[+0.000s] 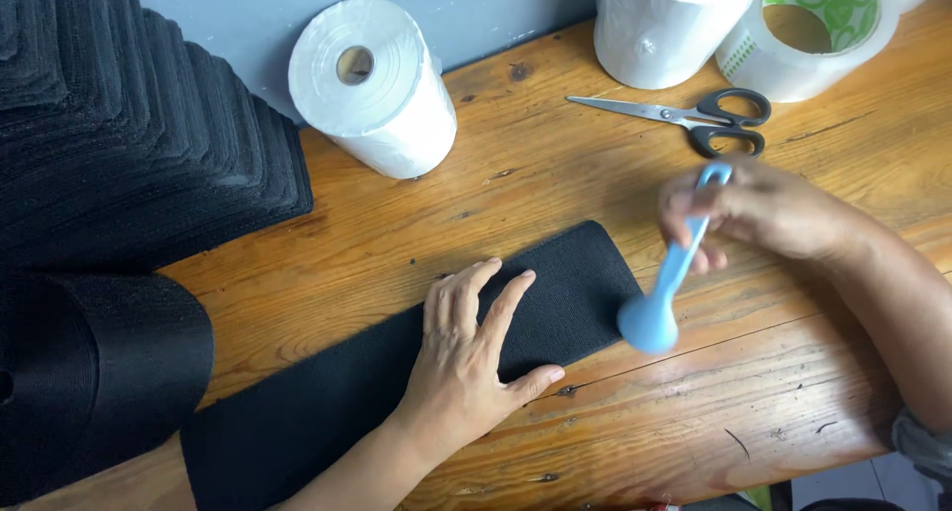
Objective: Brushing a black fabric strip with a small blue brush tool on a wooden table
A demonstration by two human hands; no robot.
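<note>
Gripping a blurred, light-blue tool (666, 278), maybe a lighter, right hand (764, 212) hovers at the black webbing strip (555, 308); left hand (471, 357) presses flat, fingers spread.

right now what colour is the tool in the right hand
Light blue tool, gripped by the right hand; head view shows it, slightly blurred.

Left hand (471, 357) flat, palm down, fingers spread, forearm reaching in from the worktop's near edge, right hand (764, 212) raised, motion-blurred, fingers curled shut, forearm entering from the right edge
</note>
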